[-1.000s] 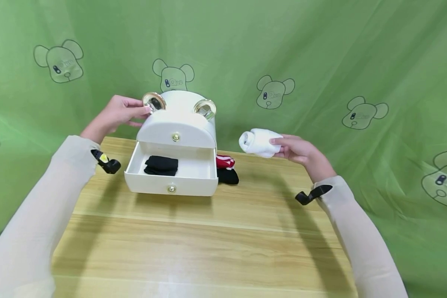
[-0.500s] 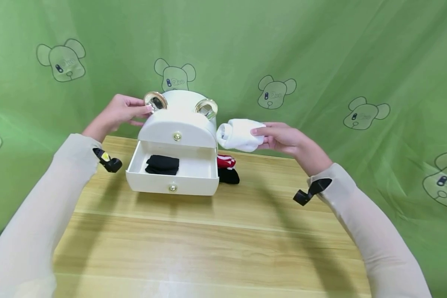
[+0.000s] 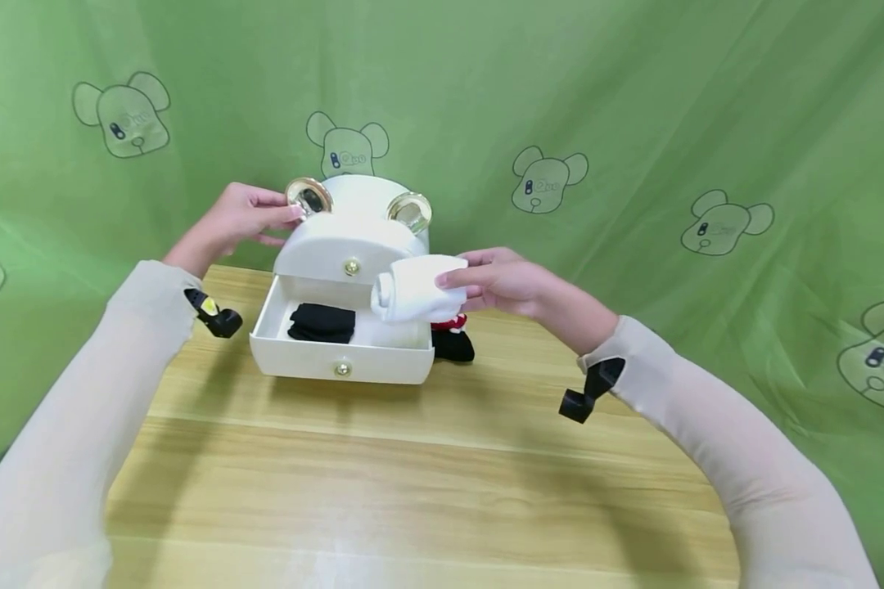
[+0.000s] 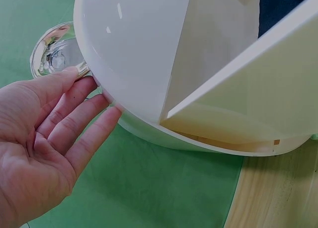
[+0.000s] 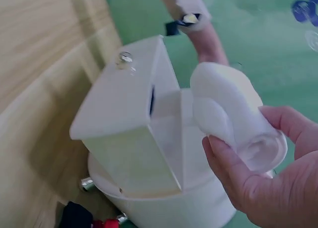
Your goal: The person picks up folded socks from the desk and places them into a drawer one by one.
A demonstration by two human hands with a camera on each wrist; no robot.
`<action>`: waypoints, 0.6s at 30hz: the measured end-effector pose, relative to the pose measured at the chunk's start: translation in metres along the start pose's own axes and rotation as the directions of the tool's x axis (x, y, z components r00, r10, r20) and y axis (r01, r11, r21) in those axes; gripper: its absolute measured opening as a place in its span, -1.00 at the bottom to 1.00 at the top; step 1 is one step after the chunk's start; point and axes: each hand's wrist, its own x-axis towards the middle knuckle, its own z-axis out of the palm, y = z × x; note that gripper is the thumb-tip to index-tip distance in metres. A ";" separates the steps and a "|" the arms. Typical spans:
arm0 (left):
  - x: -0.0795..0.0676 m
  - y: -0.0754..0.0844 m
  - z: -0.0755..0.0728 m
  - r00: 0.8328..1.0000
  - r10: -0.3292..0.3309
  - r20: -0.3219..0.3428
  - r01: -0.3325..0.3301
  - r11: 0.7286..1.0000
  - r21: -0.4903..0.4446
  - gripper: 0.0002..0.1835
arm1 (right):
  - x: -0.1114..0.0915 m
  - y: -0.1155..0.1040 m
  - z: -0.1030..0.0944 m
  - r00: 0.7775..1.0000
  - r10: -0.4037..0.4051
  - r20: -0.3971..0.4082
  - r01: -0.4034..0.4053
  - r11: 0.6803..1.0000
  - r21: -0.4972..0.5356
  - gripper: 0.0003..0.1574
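Roll of white cloth (image 3: 420,288) is held by the right hand (image 3: 504,284) just right of centre in the head frame, its right end pinched between thumb and fingers, its coiled end pointed leftward. It is suspended over the right part of a drawer (image 3: 383,366), which stands pulled out from a white cabinet (image 3: 309,258) toward the bottom of the frame. The drawer's right wall is crossed by the roll, and the lower right corner of the cabinet's upper front is overlapped; whether either edge is touched cannot be told. Below the roll, a strip of drawer floor is seen before the front wall is reached. Folded black cloth (image 3: 322,322) is laid left of the drawer's middle, with a gap at the left wall and wider room on its right.

At the cabinet's upper left, a gold-rimmed ornament (image 3: 311,196) is pinched at its base by the left hand (image 3: 246,217); the other fingers are stretched toward the cabinet's rounded side. Just right of the drawer, a red-and-white cloth (image 3: 451,322) and a black cloth piece (image 3: 453,346) are partly hidden. Broad room is offered by the wooden table (image 3: 339,474) across the lower frame, while a green curtain (image 3: 633,106) is hung close behind the cabinet
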 end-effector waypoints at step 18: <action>0.000 0.000 0.002 1.000 -0.002 0.009 0.002 1.000 -0.007 -0.49 | 0.024 -0.002 0.050 0.976 0.121 -0.180 -0.166 0.951 -0.262 -0.59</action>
